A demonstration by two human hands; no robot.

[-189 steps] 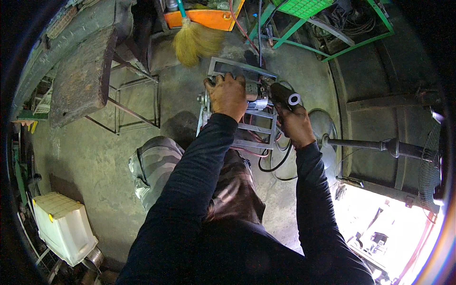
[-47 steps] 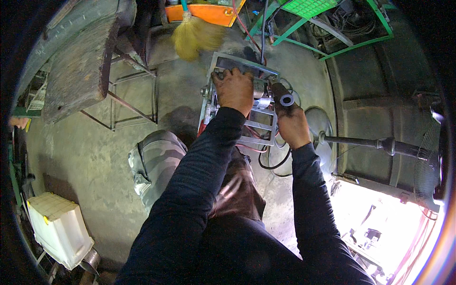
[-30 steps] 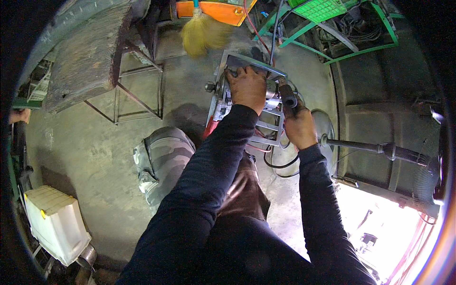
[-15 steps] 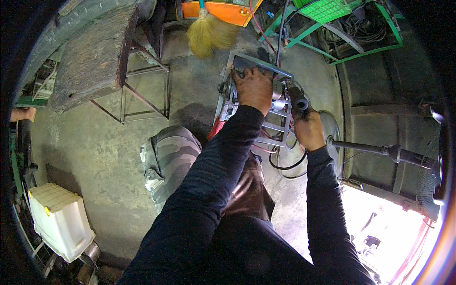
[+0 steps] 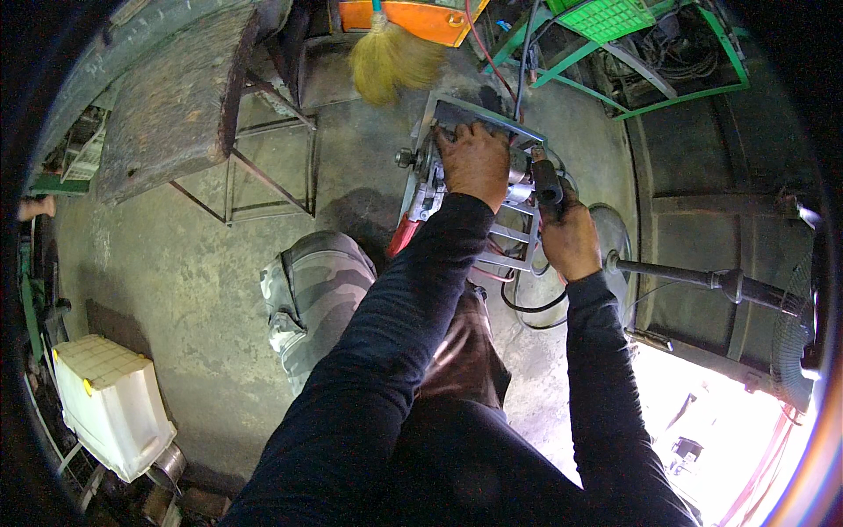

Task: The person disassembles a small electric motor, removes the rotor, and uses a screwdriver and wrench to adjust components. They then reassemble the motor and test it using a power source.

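A grey metal frame (image 5: 529, 235) stands on the floor in front of me, holding a machine with silvery parts and a red handle (image 5: 403, 237). My left hand (image 5: 476, 165) lies over the top of the machine, its fingers spread and bent downward; what lies under the palm is hidden. At the frame's right side my right hand (image 5: 571, 235) is closed around a short dark tube (image 5: 546, 181) with a round end. Part of that tube is hidden by my fingers. Black and red cables (image 5: 537, 309) loop beside the frame.
A worn wooden bench (image 5: 180, 97) on metal legs stands left. A straw broom (image 5: 391, 63) and an orange panel (image 5: 413, 18) are beyond. A green stand (image 5: 667, 101) is far right, a pedestal pole (image 5: 676, 272) nearer. Another person's hand (image 5: 35, 208) shows at the left edge, above a white bin (image 5: 114, 413).
The dark tube in my right hand has tipped slightly, its round end moving left. My left hand keeps its place on the machine. The other person's hand has shifted slightly left.
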